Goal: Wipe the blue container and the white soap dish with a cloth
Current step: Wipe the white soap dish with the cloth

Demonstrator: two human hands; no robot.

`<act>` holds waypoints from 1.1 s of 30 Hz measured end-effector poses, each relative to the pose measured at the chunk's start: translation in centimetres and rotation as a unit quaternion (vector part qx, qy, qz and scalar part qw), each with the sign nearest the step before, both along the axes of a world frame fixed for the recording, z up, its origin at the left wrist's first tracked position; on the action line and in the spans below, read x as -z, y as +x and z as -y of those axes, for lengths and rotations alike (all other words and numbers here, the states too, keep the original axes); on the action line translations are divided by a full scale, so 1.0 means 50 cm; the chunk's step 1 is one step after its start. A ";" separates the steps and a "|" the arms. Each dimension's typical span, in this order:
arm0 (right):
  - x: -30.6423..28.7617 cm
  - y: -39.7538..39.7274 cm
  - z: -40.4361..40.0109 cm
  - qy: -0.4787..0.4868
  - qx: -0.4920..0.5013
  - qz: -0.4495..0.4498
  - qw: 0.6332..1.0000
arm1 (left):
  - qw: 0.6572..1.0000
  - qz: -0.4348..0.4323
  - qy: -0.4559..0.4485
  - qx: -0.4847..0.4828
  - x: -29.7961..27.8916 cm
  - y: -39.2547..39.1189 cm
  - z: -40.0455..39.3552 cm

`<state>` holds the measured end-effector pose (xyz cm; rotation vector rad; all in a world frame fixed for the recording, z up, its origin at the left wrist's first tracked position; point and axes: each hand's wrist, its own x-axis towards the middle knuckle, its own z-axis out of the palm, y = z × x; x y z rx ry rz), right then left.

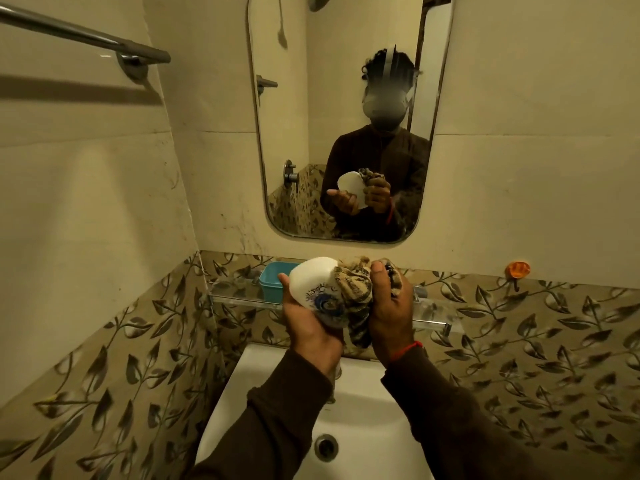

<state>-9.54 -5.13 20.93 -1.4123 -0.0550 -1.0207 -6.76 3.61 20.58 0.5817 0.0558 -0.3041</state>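
Note:
My left hand (304, 327) holds the white soap dish (313, 278) from below, over the sink; the dish has a blue print on its underside. My right hand (388, 306) grips a bunched striped cloth (351, 292) and presses it against the right side of the dish. The blue container (273, 284) stands on the glass shelf (242, 294), just behind and left of my left hand.
A white sink (360, 424) with a drain lies below my hands. A mirror (311, 133) hangs above the shelf. A towel rail (86, 36) juts from the left wall. An orange hook (517, 270) sticks to the tiles at right.

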 end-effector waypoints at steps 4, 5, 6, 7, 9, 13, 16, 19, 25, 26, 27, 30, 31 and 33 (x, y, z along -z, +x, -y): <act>0.001 0.004 0.024 -0.123 0.072 -0.002 0.990 | 0.977 0.103 0.164 -0.088 -0.001 0.006 -0.014; -0.001 0.001 0.025 -0.153 0.085 0.001 0.985 | 0.961 0.147 0.206 -0.111 -0.006 0.004 -0.019; -0.004 -0.001 0.026 -0.173 0.089 0.007 0.981 | 0.947 0.182 0.237 -0.121 -0.010 0.001 -0.021; -0.006 -0.003 0.026 -0.190 0.090 0.014 0.978 | 0.938 0.203 0.251 -0.127 -0.014 -0.001 -0.021; -0.011 -0.004 0.021 -0.209 0.085 0.026 0.974 | 0.944 0.191 0.232 -0.134 -0.020 -0.004 -0.025; -0.022 -0.010 0.015 -0.104 0.030 0.047 0.993 | 0.996 -0.003 0.087 0.003 -0.024 0.002 -0.027; -0.033 -0.015 0.013 0.032 -0.040 0.064 0.997 | 0.997 -0.056 0.000 0.053 -0.023 0.000 -0.023; -0.039 -0.017 0.010 0.094 -0.080 0.076 0.990 | 0.989 -0.087 -0.086 0.087 -0.006 0.001 -0.017; -0.038 -0.027 0.031 0.010 -0.044 0.068 0.997 | 0.999 -0.007 0.025 0.036 0.011 0.001 -0.018; -0.038 -0.030 0.038 -0.027 -0.033 0.063 0.997 | 0.993 0.067 0.100 -0.016 0.014 0.001 -0.026; -0.040 -0.033 0.043 -0.067 -0.018 0.060 0.996 | 0.970 0.148 0.180 -0.066 0.012 -0.002 -0.034; -0.043 -0.038 0.044 -0.133 0.005 0.055 0.990 | 0.858 0.348 0.359 -0.117 0.000 -0.011 -0.029; -0.044 -0.037 0.041 -0.138 0.008 0.057 0.989 | 0.821 0.394 0.393 -0.127 -0.002 -0.012 -0.020; -0.049 -0.037 0.035 -0.143 0.008 0.065 0.988 | 0.804 0.411 0.402 -0.149 -0.005 -0.018 -0.009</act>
